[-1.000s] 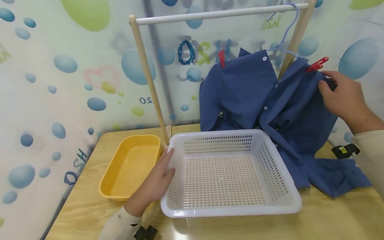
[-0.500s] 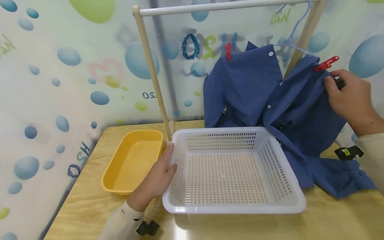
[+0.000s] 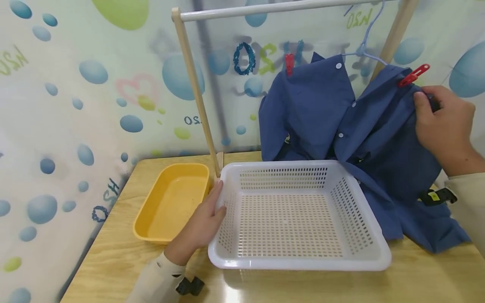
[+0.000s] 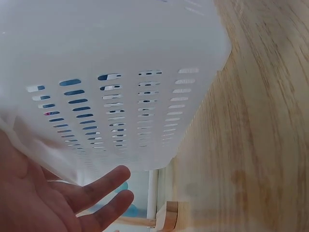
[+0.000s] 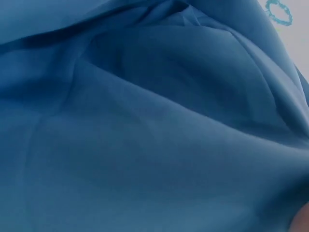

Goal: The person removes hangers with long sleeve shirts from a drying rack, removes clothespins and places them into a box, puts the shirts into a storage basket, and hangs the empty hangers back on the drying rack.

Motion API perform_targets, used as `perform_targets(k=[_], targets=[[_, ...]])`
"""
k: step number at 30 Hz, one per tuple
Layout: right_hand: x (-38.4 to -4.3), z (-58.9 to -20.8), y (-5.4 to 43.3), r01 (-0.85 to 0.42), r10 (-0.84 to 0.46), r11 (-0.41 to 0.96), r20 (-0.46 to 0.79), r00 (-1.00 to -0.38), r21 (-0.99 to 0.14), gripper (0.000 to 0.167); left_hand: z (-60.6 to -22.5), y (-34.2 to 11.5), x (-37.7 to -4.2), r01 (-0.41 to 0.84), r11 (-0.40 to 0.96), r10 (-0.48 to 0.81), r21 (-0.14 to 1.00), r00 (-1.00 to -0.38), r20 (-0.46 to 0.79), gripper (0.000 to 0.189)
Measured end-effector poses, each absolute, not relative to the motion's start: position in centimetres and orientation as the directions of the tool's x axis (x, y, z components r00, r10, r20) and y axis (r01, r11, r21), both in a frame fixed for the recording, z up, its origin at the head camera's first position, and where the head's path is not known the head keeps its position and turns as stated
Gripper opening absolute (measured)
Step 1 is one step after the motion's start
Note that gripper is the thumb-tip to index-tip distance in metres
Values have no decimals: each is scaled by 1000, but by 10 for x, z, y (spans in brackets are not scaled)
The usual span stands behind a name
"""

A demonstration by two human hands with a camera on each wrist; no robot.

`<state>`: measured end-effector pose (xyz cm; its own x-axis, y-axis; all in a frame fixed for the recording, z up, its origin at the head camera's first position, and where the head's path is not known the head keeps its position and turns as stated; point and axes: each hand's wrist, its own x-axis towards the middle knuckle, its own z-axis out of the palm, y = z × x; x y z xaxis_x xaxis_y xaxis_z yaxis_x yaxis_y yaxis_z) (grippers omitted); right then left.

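Observation:
In the head view, a blue button-up shirt (image 3: 314, 101) hangs from a light blue hanger (image 3: 363, 51). Red clothespins (image 3: 289, 64) sit at its two shoulders. My right hand (image 3: 447, 122) pinches the shirt below the right-hand clothespin (image 3: 414, 75), thumb in front. Blue folds of the shirt (image 5: 145, 135) fill the right wrist view, with a bit of finger at the corner. My left hand (image 3: 202, 219) rests on the left rim of the white slotted basket (image 3: 299, 264), thumb over the rim. In the left wrist view, fingers (image 4: 104, 191) extend straight, below the basket wall (image 4: 111, 43).
A yellow tub (image 3: 172, 202) stands left of the basket on the wooden table (image 3: 102, 256). Behind them rises a rack with a white rail (image 3: 280, 7) and wooden posts (image 3: 195, 84). A bubble-patterned wall (image 3: 94, 130) encloses the back and left. A shirt sleeve (image 3: 432, 231) lies on the table.
The head view has shifted slightly. The right-hand clothespin has tilted more steeply, and my right hand keeps its pinch on the shirt. My left hand stays at the basket rim.

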<state>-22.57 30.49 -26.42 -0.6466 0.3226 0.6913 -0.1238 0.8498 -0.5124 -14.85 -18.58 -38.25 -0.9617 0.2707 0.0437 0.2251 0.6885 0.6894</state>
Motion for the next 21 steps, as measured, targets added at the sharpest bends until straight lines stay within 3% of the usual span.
perform_targets(k=[6,17,21], targets=[[-226,-262,298,-287,286,818,787,-547,-498,43,-384,-184,-150,232,685,273,691,-961,52,67],[-221,-257,298,-280,347,800,789,-506,-531,42,-388,-185,-151,256,677,275,690,-958,85,67],[-216,-256,297,-331,342,777,801,-492,-535,41,-388,-185,-152,250,674,276,695,-958,76,67]])
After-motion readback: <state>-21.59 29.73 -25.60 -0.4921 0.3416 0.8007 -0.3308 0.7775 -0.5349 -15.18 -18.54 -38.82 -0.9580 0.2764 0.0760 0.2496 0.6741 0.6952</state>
